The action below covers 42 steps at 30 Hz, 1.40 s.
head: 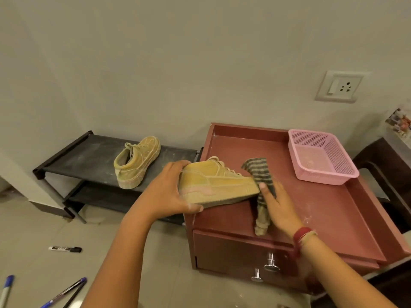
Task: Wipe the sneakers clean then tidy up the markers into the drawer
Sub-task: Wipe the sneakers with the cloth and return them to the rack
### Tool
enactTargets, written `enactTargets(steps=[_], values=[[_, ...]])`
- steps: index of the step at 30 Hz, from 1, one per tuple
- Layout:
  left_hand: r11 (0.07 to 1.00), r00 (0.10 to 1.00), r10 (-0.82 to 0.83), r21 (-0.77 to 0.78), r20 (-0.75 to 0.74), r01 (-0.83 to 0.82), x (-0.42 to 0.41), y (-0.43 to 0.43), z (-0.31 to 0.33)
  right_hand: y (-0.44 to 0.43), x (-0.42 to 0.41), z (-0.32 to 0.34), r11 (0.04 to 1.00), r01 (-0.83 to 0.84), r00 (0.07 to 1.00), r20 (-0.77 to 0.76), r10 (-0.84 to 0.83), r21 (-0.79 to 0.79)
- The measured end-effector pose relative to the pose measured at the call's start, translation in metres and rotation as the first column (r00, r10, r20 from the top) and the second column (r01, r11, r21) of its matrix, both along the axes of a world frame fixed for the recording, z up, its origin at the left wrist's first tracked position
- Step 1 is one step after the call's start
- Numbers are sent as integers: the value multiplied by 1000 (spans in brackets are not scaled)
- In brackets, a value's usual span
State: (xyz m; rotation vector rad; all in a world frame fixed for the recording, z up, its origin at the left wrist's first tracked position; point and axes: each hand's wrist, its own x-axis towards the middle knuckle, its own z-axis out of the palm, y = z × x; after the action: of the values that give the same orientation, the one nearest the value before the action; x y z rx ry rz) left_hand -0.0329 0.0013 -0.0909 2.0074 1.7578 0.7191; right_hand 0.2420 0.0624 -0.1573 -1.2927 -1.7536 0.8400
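As the left hand (pixel 171 190) grasps a dusty tan sneaker (pixel 219 182), right hand (pixel 278 203) fingers clutch a grey striped cloth (pixel 258 170) at its toe.

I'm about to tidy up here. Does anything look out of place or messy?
Yes. A black marker and blue pens lie scattered on the floor at lower left, and whitish dust streaks the shoe rack and the red cabinet top.

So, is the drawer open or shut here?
Shut. The drawer front sits flush with the cabinet, no interior showing. A marker lies on the floor.
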Motion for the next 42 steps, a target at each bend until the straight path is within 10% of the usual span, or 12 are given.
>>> enactTargets(steps=[5, 11, 17, 22, 28, 36, 39, 42], values=[[1000, 1000, 0, -4, 4, 0, -1, 1, -2, 0, 6, 15, 983, 179, 980, -95, -174, 41], [1000, 1000, -6, -22, 16, 7, -4, 5, -5, -29, -15, 6, 964, -193, 960, 240, 147, 183], [1000, 1000, -18, -19, 23, 19, -2, 5, -5, 13, 14, -4, 978, 56, 982, -166, -90, -201], [999, 999, 12, -39, 41, -11, -5, 7, -7, 23, 25, 10, 916, 181, 801, -487, -348, -357], [997, 997, -1, -71, 72, 7, -8, 9, -9, -2, -13, -1, 996, -90, 993, -76, 90, -6], [999, 992, -26, -40, 122, 31, -3, 2, -8, 26, 5, 9, 923, -6, 899, -407, -164, -386], [998, 994, -40, -41, 106, 45, -3, 3, -9, 15, 3, 24, 968, 165, 851, -469, -236, -187], [997, 993, -53, -42, 109, 58, -4, 4, -9, -12, -3, 16, 990, -11, 953, -299, 54, 143]])
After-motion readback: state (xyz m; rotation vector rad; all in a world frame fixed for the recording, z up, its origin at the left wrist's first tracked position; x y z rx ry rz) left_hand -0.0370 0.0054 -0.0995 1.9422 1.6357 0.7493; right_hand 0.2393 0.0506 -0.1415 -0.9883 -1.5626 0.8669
